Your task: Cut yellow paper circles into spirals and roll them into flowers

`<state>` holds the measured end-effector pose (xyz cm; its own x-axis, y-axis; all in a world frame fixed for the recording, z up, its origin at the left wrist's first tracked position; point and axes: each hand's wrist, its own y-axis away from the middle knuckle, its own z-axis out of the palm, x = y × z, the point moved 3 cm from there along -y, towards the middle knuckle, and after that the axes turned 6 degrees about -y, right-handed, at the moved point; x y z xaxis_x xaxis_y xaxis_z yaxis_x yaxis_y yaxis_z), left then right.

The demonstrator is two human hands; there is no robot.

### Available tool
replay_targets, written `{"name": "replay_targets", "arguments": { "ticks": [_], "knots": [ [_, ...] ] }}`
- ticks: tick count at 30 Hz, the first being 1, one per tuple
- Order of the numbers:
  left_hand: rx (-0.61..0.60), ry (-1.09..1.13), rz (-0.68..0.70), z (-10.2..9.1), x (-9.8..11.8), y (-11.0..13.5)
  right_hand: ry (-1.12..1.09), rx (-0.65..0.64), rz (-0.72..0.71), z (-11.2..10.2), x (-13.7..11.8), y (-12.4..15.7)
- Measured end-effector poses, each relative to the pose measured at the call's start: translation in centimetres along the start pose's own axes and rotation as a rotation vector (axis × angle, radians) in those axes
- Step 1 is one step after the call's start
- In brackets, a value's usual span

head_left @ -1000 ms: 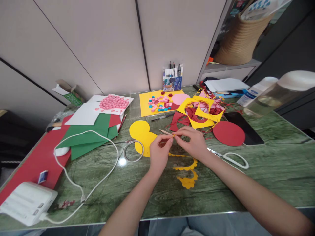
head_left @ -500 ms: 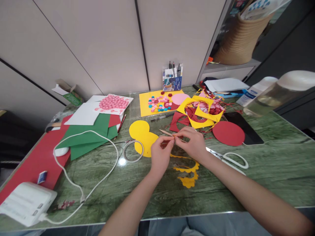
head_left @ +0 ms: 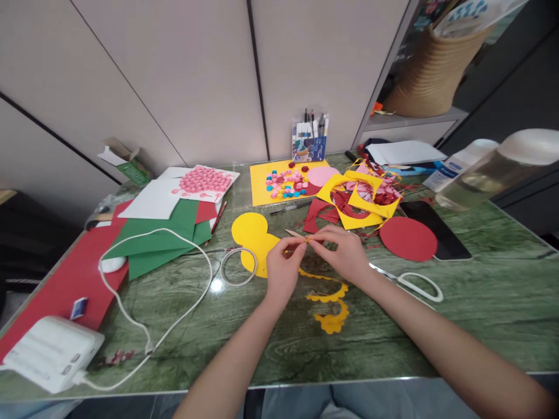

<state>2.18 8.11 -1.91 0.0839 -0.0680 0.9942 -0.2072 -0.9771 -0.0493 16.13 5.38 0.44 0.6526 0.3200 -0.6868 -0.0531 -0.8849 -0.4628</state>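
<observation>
My left hand [head_left: 283, 265] and my right hand [head_left: 343, 251] meet fingertip to fingertip over the middle of the table, both in a pinch. A thin pointed wooden stick [head_left: 294, 233] pokes out between them, its tip toward the left. At the fingertips a small bit of yellow paper sits around the stick. From under my left hand a wavy-edged yellow paper strip [head_left: 334, 322] curls down across the tabletop. Partly behind my left hand lie yellow paper circles [head_left: 250, 228], with a roll of tape [head_left: 239, 283] at their lower left.
White-handled scissors [head_left: 421, 285] lie by my right forearm. Beyond are a red paper circle [head_left: 408, 238], a phone [head_left: 449, 238] and cut paper scraps [head_left: 360, 218]. Small coloured paper rolls [head_left: 286, 183] rest on a yellow sheet. Leftward, a white cable [head_left: 209, 256] loops over green sheets [head_left: 161, 262].
The view has shifted slightly, so the table items appear a little to the right. My hands stay pinched together, and less of the stick's tip shows.
</observation>
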Motion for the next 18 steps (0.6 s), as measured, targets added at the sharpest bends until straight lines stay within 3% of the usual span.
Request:
{"name": "replay_targets", "arguments": {
  "ticks": [18],
  "knots": [
    [-0.037, -0.100, -0.004, 0.12, -0.31, -0.41, 0.082, -0.081, -0.044, 0.36, 0.62, 0.09]
  ]
}}
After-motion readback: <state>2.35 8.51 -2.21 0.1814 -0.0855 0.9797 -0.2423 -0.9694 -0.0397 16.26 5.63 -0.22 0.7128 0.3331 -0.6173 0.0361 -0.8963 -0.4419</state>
